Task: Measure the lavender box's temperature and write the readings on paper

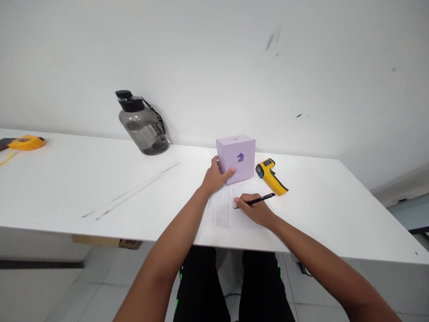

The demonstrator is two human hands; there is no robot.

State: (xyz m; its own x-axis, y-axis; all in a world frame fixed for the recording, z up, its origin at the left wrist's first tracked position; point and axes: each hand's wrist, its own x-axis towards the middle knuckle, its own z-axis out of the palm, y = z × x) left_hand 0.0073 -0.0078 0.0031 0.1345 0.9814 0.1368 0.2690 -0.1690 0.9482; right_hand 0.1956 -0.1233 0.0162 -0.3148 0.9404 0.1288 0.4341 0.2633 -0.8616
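My left hand (216,175) grips the lower left side of a light purple box (243,165), its thumb across the front face. The box stands upright and bears a dark horse-head mark. In my right hand (256,209) is a black pencil (259,199), its tip pointing down and left. That tip is at a white sheet of paper (219,214) covered with rows of grey writing, just in front of the box. Whether the tip touches the paper I cannot tell. Right of the box lies a yellow and black infrared thermometer (273,179).
A grey see-through water bottle (144,132) with a black lid stands against the wall. At the far left lies a yellow tape measure (27,142) beside a dark object. Dark streaks mark the white table (83,179). A cardboard box (97,241) shows below its front edge.
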